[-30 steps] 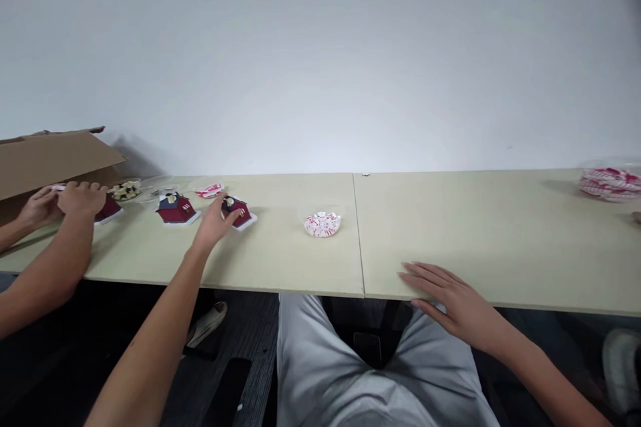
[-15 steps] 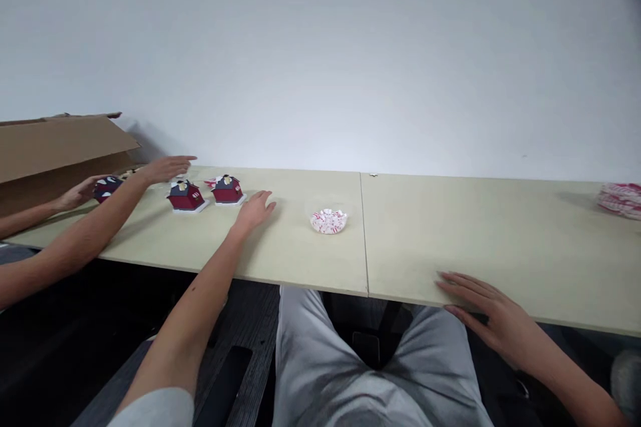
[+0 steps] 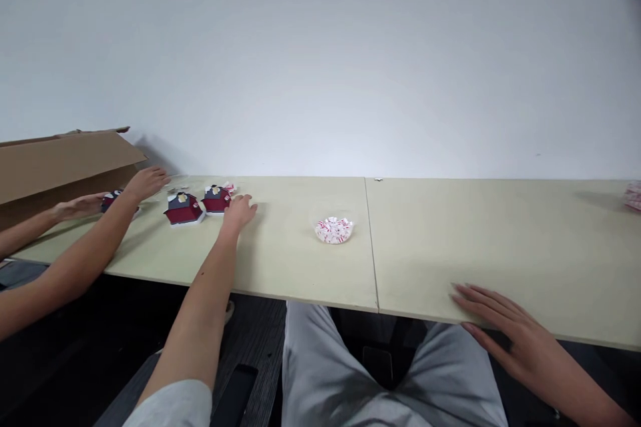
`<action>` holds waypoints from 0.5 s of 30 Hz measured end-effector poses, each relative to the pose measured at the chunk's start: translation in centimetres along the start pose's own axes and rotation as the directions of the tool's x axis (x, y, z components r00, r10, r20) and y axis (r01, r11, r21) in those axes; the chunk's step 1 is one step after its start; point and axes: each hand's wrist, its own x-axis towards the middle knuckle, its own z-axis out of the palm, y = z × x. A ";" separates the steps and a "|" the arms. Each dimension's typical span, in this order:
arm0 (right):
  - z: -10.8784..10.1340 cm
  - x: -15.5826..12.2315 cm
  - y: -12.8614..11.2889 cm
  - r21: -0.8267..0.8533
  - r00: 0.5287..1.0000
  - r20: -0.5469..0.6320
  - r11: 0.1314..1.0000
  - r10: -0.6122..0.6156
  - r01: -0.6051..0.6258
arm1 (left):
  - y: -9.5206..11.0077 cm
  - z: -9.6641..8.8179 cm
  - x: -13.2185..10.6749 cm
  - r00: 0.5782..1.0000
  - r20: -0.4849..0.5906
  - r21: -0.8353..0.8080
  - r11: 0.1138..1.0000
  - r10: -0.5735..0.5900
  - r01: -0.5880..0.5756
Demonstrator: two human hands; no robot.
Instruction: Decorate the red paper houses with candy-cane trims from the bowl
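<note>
At the far left, a cardboard box (image 3: 55, 170) stands on the pale table (image 3: 300, 267) with its flap raised. A co-worker's two arms reach in beside it: one open hand (image 3: 77, 207) lies low against a partly hidden red house model (image 3: 113, 200), and the other hand (image 3: 145, 182), fingers spread, hovers just beyond it, holding nothing that can be seen. Next comes a red house model with a dark roof (image 3: 184, 209) on a white base, then, almost touching it on the right, a second red house model (image 3: 216, 200), with a scrap of red-and-white paper (image 3: 229, 187) behind it. The person's left hand (image 3: 239, 211), open with loosely curled fingers and holding nothing, sits just right of that second model, which lies ahead and to the left of it. The model's longer side seems to run across the table, so its right end faces the hand. The left arm, with a gray sleeve (image 3: 170, 407) at the lower edge, is far nearer the models than the right arm. Farther right, a small dish of red-and-white candies (image 3: 334, 230) sits well apart from both hands, just left of the seam in the table (image 3: 371, 240). The person's right hand (image 3: 493, 320) lies wide and flat at the table's near edge, holding nothing. At the far right edge, a heap of red-and-white candies (image 3: 633, 195) is cut off by the frame.
</note>
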 end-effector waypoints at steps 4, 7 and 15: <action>0.2 -0.2 -1.0 0.093 0.996 -0.067 0.995 0.051 -0.045 | 3.7 0.0 -3.1 0.985 -0.135 -0.067 0.991 0.106 -0.116; 0.2 -0.4 -2.7 0.282 0.956 -0.143 0.936 0.257 -0.209 | 7.8 -0.9 -7.2 0.919 -0.350 -0.214 0.940 0.181 -0.267; -1.4 8.9 -9.4 0.950 0.879 -0.011 0.279 0.476 -0.139 | 24.3 -5.6 -24.6 0.413 -0.423 -0.184 0.370 0.806 -0.910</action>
